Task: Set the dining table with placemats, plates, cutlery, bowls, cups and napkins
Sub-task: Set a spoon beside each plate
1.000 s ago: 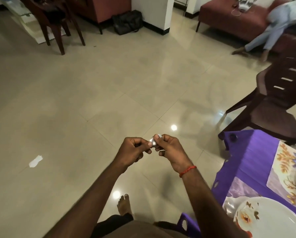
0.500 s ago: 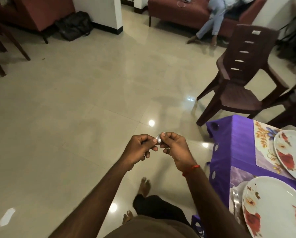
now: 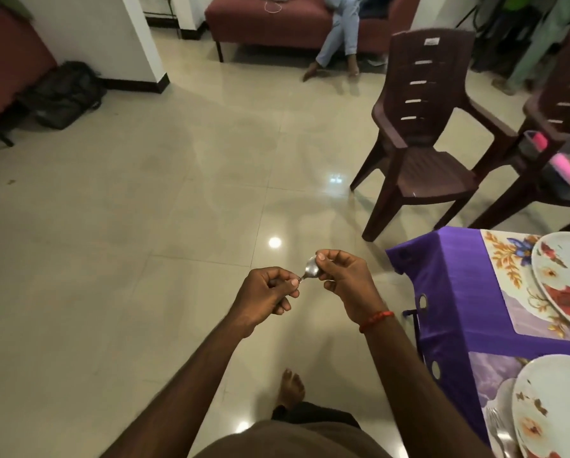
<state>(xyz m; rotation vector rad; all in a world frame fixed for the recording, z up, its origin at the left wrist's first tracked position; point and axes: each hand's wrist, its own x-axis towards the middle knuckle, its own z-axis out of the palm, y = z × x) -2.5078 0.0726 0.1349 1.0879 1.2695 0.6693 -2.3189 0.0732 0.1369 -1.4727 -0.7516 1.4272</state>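
Both hands pinch spoon (image 3: 311,268) over open floor, left of table edge (image 3: 406,259)

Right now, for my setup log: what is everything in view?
tablecloth: 1, purple, at right
placemats: 2, floral, on the tablecloth
plates: 2, white with red flowers, one on each placemat
fork: 1, silver, left of the near plate
spoon: 1, silver, in mid-air left of the tablecloth
chairs: 2, dark brown, beyond the tablecloth
sofa: 1, maroon, far side
person: 1, pale blue trousers, seated on the sofa
bag: 1, black, far left
left hand: 1, grips the spoon's handle
right hand: 1, pinches the spoon's bowl
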